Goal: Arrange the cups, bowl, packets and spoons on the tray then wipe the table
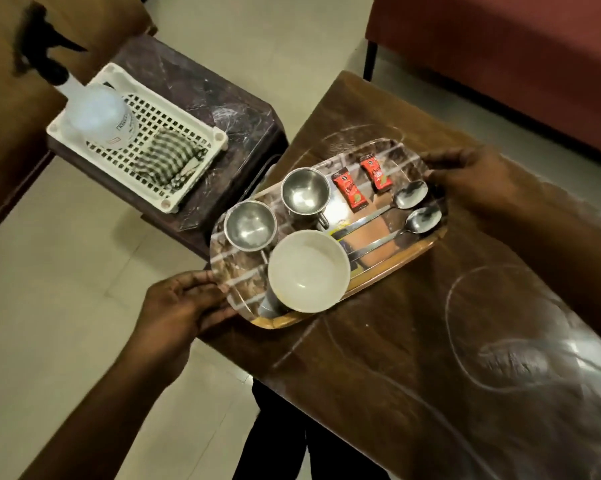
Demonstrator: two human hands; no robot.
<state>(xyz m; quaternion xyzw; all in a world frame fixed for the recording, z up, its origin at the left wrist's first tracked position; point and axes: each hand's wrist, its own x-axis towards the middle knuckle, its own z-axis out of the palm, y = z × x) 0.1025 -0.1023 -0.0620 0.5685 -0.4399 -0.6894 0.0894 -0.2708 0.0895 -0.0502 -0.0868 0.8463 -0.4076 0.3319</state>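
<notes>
A shiny steel tray point(392, 261) sits at the left edge of the brown table point(413, 358), partly overhanging it. On it stand two steel cups point(250, 225) point(304, 190), a white bowl point(307, 270), two red packets point(349, 192) point(375, 174) and two spoons point(410, 195) point(422, 220). My left hand point(184, 306) grips the tray's near left end. My right hand point(472, 181) holds the far right end.
A dark side table point(229, 98) to the left carries a white plastic basket point(195, 126) with a spray bottle point(94, 112) and a folded checked cloth point(169, 157). A red sofa point(517, 46) stands behind the table. White smears streak the tabletop.
</notes>
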